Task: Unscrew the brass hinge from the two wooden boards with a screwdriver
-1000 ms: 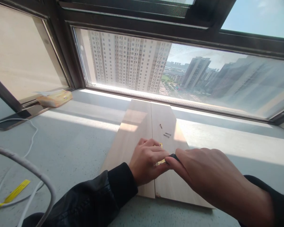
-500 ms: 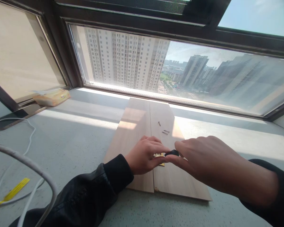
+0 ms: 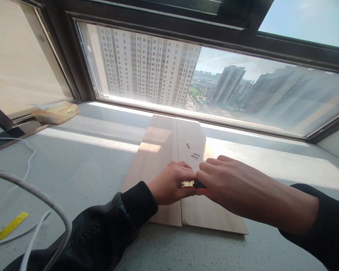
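Observation:
Two pale wooden boards (image 3: 161,150) lie side by side with a narrow seam between them. My left hand (image 3: 175,184) rests over the seam, its thumb and fingers closed around a small gold-coloured metal hinge (image 3: 188,183), which is mostly hidden. My right hand (image 3: 228,184) is wrapped round the black handle of what looks like a screwdriver (image 3: 198,184), close to the hinge; its tip is hidden. The fingertips of both hands nearly meet. Just beyond them, three small screws (image 3: 194,156) lie on the right board.
The boards lie on a speckled pale sill (image 3: 101,158) below a dark-framed window (image 3: 186,124). At the far left are a tissue packet (image 3: 56,113) and a dark flat device (image 3: 5,137). A white cable (image 3: 45,199) with a yellow tag (image 3: 11,227) loops at the near left.
My right hand has shifted left and its fingers have curled further over the black handle. My left hand keeps its place on the boards. The view has shifted slightly.

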Available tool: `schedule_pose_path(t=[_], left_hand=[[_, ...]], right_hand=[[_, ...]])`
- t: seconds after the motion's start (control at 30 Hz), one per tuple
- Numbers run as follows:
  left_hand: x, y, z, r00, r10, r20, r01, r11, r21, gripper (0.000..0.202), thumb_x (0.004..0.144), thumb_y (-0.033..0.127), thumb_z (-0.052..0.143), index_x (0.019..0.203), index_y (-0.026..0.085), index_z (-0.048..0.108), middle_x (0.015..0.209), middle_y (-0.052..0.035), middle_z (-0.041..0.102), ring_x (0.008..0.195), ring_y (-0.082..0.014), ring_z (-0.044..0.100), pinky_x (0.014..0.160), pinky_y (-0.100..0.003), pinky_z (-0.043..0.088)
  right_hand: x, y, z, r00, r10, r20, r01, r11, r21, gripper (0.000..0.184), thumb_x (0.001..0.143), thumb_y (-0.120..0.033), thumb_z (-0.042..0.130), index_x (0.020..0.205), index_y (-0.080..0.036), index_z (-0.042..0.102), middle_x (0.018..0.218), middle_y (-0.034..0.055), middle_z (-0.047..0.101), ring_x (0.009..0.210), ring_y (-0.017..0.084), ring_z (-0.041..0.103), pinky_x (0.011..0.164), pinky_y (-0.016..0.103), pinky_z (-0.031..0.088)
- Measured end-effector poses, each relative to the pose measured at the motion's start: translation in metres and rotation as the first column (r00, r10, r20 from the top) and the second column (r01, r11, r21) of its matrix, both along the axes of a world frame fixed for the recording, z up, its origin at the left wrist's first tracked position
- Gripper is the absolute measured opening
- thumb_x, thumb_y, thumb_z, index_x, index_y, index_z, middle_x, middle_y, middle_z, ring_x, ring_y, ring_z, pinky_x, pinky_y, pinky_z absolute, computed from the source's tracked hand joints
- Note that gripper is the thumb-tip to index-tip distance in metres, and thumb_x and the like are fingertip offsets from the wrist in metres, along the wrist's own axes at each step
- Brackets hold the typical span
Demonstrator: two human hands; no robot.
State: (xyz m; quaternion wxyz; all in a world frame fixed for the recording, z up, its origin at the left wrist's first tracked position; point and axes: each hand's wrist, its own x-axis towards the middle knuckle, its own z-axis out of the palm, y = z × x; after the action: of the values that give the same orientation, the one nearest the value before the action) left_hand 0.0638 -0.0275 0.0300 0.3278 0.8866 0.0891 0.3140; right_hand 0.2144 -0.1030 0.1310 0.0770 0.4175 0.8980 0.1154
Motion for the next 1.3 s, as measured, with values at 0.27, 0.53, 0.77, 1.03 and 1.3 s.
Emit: schedule_pose_path(t=[0.27,0.53,0.77,1.03,1.3], left_hand=[[0.007,-0.015,-0.009,0.943,0.324,0.078,-0.324,0.946,-0.019,0.019,0.073,0.037,0.067,0.074,0.019,0.069,0.068,-0.0015,0.066,0.077,-0.0174,0.056,0.077,-0.033,0.039],[-0.005,0.007,0.012,0.987,-0.16,-0.024,0.159,0.987,-0.029,0.019,0.079,0.026,0.062,0.096,0.02,0.068,0.092,-0.005,0.069,0.09,-0.0162,0.059,0.085,-0.03,0.043],[0.005,-0.005,-0.001,0.996,0.084,0.044,-0.082,0.995,-0.05,0.017,0.075,0.036,0.065,0.083,0.022,0.073,0.077,-0.0039,0.07,0.077,-0.017,0.062,0.075,-0.031,0.045],[0.005,-0.014,0.005,0.968,0.251,-0.011,-0.251,0.968,0.026,0.02,0.075,0.039,0.065,0.078,0.02,0.069,0.078,-0.002,0.069,0.08,-0.0177,0.059,0.079,-0.034,0.04],[0.001,-0.005,0.005,1.0,0.007,-0.014,-0.007,1.0,0.003,0.023,0.084,0.037,0.055,0.093,0.021,0.069,0.084,-0.0046,0.069,0.087,-0.0175,0.059,0.08,-0.032,0.041]], right_hand=[[-0.012,-0.006,-0.007,0.935,-0.354,0.024,0.349,0.929,0.121,0.046,0.091,-0.042,0.033,0.053,-0.021,0.049,0.044,0.0,0.049,0.035,0.015,0.037,0.041,0.027,0.009],[-0.005,-0.002,0.0,0.998,-0.051,-0.045,0.049,0.998,-0.04,0.018,0.079,-0.018,0.058,0.096,-0.024,0.056,0.07,-0.0028,0.059,0.056,0.013,0.05,0.051,0.025,0.026],[-0.002,-0.01,0.003,0.948,-0.309,0.075,0.306,0.951,0.04,0.036,0.087,-0.046,0.042,0.064,-0.021,0.053,0.05,-0.0012,0.051,0.039,0.014,0.042,0.042,0.026,0.013],[-0.012,-0.01,-0.002,0.947,-0.318,0.052,0.314,0.946,0.083,0.032,0.087,-0.028,0.045,0.059,-0.018,0.055,0.048,-0.0001,0.049,0.039,0.013,0.041,0.041,0.026,0.014],[-0.006,-0.012,-0.002,0.982,-0.187,-0.016,0.187,0.982,0.004,0.013,0.082,-0.025,0.057,0.07,-0.018,0.054,0.062,-0.001,0.056,0.048,0.013,0.047,0.045,0.024,0.018]])
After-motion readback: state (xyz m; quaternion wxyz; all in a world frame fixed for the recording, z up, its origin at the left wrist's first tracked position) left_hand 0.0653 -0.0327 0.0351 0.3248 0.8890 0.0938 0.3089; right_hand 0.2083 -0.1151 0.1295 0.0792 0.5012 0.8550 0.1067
